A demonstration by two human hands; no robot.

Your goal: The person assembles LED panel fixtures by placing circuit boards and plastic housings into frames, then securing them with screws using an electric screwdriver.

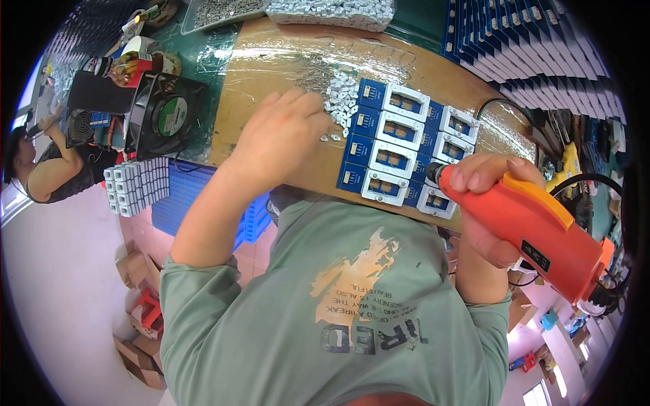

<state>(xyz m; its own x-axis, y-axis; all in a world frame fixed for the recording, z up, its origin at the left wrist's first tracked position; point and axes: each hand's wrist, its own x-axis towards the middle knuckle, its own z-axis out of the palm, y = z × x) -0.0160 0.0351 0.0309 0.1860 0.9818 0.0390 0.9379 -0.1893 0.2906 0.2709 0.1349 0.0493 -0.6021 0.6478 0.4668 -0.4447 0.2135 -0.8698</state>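
My right hand (489, 177) is wrapped round a red electric screwdriver (542, 233) with an orange lever. Its black nose points left, at the near right units of a block of blue units (359, 150). White rectangular frames (399, 143) lie on these units in two columns. My left hand (281, 128) is closed, fingers curled down at the left edge of a pile of small white plastic pieces (340, 95). Its fingertips are partly hidden, so what they pinch does not show. Loose screws (313, 73) lie just beyond that hand.
A black fan (166, 115) stands at the left beside a jar (128, 68). Trays of screws (220, 12) and white pieces (332, 12) line the back. Blue-and-white units (535, 57) are stacked far right. Another person (51, 162) sits at the far left.
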